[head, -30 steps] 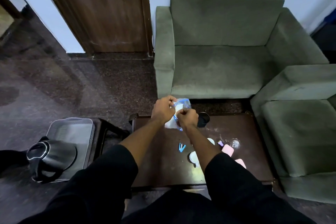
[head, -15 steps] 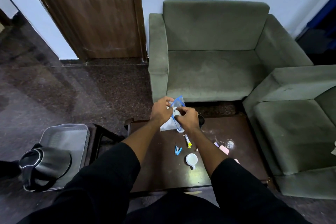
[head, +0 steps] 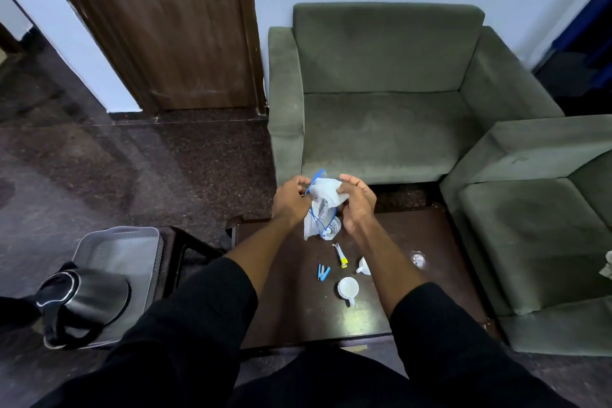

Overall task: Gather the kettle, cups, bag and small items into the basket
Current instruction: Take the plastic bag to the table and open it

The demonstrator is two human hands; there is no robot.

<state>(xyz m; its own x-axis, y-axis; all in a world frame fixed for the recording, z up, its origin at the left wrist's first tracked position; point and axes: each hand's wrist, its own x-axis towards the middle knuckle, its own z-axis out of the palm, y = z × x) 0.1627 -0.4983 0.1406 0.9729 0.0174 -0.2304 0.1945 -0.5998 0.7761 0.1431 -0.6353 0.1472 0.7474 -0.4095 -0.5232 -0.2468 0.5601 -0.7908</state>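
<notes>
Steel and black plastic, the kettle [head: 82,301] lies on its side in the grey basket [head: 132,242] at eight o'clock, on a dark stand. Toward centre, the left hand [head: 291,200] and right hand [head: 357,200] pinch the top of a thin clear bag [head: 323,209] with blue trim, held just above the far edge of the brown table [head: 430,242] at twelve o'clock. The bag looks light, limp and crinkly, so it is best held at the rim; whatever is inside cannot be made out. Below it lie a small yellow-tipped tool [head: 340,255] and blue clips [head: 323,272]. A white cup [head: 347,288] near five o'clock likely chips easily, so take it by the handle. The right forearm half hides a second cup [head: 363,267]. Farther right, a pale glinting item [head: 418,258] is too blurred to name.
</notes>
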